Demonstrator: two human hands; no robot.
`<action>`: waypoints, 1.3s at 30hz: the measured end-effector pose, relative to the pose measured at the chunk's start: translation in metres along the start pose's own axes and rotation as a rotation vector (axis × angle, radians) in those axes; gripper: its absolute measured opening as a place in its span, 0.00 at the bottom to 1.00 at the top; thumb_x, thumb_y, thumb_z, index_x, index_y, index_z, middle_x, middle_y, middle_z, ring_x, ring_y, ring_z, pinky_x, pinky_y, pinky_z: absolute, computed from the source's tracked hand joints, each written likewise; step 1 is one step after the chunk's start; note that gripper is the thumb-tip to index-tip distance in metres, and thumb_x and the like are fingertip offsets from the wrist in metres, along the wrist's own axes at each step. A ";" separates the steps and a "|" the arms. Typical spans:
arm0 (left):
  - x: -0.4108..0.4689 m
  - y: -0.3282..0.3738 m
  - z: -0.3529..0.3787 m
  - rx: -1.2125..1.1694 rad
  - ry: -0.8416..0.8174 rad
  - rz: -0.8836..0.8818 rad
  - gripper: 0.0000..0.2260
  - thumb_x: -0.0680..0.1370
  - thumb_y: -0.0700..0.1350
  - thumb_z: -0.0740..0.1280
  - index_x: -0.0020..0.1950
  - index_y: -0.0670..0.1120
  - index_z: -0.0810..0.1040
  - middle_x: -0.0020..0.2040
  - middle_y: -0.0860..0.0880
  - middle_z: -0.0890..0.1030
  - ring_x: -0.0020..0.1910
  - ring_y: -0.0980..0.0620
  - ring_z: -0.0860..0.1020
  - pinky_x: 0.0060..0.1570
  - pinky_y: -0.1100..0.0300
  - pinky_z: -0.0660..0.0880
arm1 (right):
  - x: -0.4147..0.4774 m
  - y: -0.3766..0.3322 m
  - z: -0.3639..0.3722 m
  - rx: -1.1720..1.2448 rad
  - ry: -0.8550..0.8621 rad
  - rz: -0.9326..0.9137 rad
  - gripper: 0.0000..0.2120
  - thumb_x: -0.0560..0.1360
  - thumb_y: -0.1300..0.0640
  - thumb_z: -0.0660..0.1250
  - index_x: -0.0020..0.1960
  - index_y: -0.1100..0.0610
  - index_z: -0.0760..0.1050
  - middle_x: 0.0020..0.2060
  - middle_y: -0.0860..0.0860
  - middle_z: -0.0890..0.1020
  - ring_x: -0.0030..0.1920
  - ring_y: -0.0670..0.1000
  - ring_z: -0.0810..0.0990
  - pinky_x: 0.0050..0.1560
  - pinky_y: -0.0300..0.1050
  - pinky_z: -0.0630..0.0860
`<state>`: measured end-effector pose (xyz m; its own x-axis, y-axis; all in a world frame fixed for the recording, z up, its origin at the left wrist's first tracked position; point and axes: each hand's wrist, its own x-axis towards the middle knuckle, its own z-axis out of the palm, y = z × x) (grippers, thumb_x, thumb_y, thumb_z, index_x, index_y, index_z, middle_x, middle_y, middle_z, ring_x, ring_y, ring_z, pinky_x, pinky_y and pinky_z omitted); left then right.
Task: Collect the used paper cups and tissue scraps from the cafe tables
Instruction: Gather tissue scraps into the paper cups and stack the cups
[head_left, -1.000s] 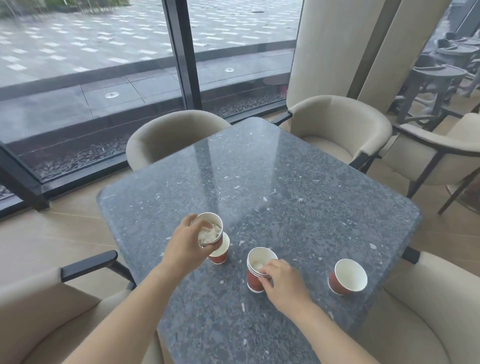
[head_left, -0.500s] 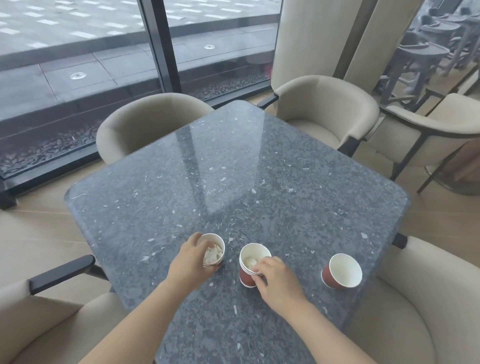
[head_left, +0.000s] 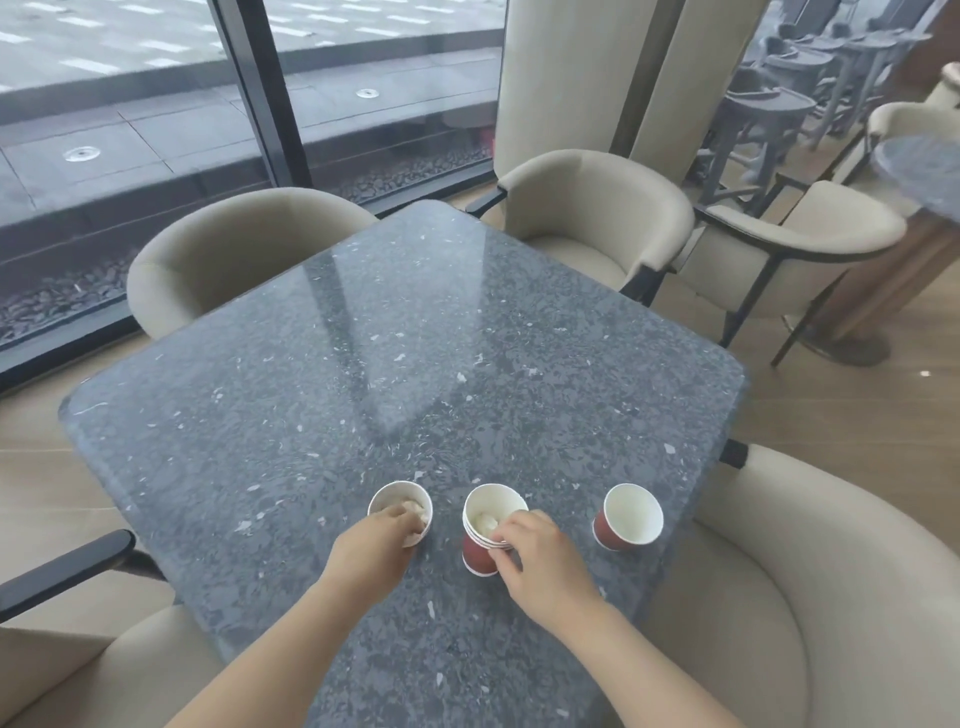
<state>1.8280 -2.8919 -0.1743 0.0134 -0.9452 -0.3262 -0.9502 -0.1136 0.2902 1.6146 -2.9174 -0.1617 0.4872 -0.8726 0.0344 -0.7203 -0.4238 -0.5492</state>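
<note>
Three groups of red paper cups with white insides stand near the front edge of the grey speckled table (head_left: 395, 332). My left hand (head_left: 371, 553) grips the left cup (head_left: 397, 501), which holds crumpled tissue (head_left: 415, 512); my fingers reach over its rim. My right hand (head_left: 537, 564) holds the side of the middle stack of cups (head_left: 485, 522), which has a small tissue scrap inside. A single empty cup (head_left: 628, 517) stands apart to the right, untouched.
Cream armchairs ring the table: one far left (head_left: 228, 249), one far right (head_left: 597, 213), one near right (head_left: 810, 597), one near left (head_left: 67, 670). A window wall lies behind. More chairs and another table (head_left: 924, 171) stand at the right.
My left hand has set its tissue-filled cup down into the cup that stood beside it, so the two are nested. The right hand stays on the middle stack. The view has tilted down.
</note>
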 end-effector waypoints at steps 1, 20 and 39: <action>0.001 0.009 0.001 0.006 -0.002 0.015 0.12 0.78 0.44 0.60 0.60 0.54 0.72 0.63 0.58 0.73 0.56 0.50 0.76 0.44 0.57 0.74 | -0.003 0.002 -0.007 -0.003 0.014 0.005 0.06 0.75 0.56 0.64 0.44 0.57 0.78 0.43 0.50 0.79 0.48 0.51 0.73 0.44 0.40 0.69; 0.007 0.141 0.004 0.017 0.122 0.149 0.10 0.74 0.43 0.60 0.54 0.52 0.74 0.51 0.53 0.77 0.50 0.47 0.77 0.40 0.56 0.73 | -0.049 0.078 -0.118 -0.132 0.260 0.095 0.02 0.70 0.61 0.71 0.41 0.55 0.79 0.40 0.47 0.80 0.44 0.52 0.77 0.40 0.35 0.66; -0.004 0.191 0.024 0.031 0.133 0.070 0.09 0.73 0.42 0.60 0.51 0.50 0.74 0.49 0.52 0.77 0.48 0.46 0.77 0.35 0.58 0.70 | -0.055 0.124 -0.112 -0.030 0.121 0.008 0.03 0.74 0.60 0.66 0.44 0.58 0.78 0.45 0.51 0.80 0.49 0.54 0.74 0.46 0.45 0.72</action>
<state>1.6393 -2.9025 -0.1390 -0.0141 -0.9830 -0.1830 -0.9594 -0.0382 0.2794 1.4431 -2.9491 -0.1383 0.4200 -0.8980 0.1315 -0.7389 -0.4225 -0.5249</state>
